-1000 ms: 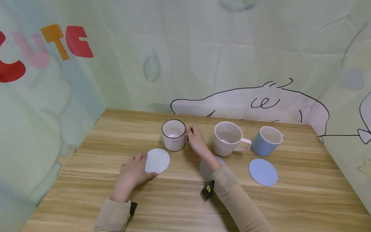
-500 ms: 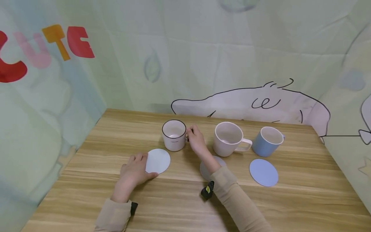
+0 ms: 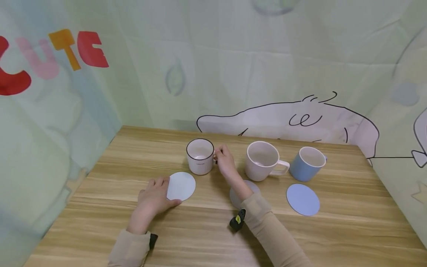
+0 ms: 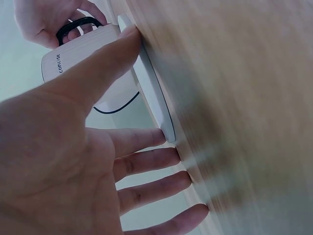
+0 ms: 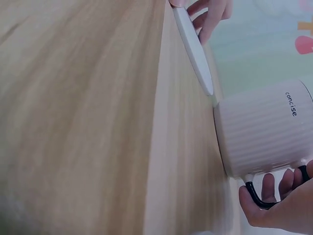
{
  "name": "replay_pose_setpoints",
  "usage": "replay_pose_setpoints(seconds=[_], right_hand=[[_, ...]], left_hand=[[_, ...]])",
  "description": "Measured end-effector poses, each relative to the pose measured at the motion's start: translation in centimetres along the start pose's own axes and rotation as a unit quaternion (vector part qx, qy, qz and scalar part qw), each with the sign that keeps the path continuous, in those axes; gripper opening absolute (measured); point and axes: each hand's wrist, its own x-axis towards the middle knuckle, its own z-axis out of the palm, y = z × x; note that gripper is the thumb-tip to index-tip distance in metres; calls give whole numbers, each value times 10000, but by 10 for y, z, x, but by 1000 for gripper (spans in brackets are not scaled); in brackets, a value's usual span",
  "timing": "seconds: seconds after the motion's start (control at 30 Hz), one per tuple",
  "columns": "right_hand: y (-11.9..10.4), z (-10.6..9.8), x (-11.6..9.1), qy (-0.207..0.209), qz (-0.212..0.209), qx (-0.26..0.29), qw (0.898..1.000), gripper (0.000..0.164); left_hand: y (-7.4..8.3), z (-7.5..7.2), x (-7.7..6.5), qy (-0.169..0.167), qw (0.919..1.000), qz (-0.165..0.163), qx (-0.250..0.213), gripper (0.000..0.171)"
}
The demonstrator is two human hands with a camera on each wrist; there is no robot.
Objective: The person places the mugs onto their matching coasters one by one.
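Two tan cloth sleeves are wrinkling softly at the near edge of the head view, a small black object with a yellow mark sitting at the right cuff, while a tabletop of streaked, honey-toned wood grain is spreading out beneath. The left hand is resting with its fingers spread and nearly straight, thumb and forefinger touching the edge of a white coaster, a smooth, thin, round disc that is lying flat on the wood. A matching grey coaster is lying partly hidden under the right forearm, and a round periwinkle coaster is lying farther to the right. Just beyond the white coaster, a ribbed mug is standing upright on the table, its off-white, near-cylindrical wall showing fine vertical grooves, a thin black line circling its rim and the word "concise" running in small dark letters on its side. The right hand is pinching its curved black handle between thumb and curled fingers. To the right, a larger, smooth pinkish-white mug is tapering toward its base, its squared handle pointing right, and a matte blue mug with a pale interior is standing near it. Behind them all, a creased pale-green backdrop is carrying a black-outlined cartoon figure and chunky coloured letters that are spelling "CUTE"
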Motion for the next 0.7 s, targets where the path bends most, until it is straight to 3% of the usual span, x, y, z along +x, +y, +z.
replay_pose_setpoints(seconds=[0.7], right_hand=[[1, 4, -4, 343, -55, 168, 9993, 16]], left_hand=[[-1, 1, 0, 14, 10000, -5, 40, 92]])
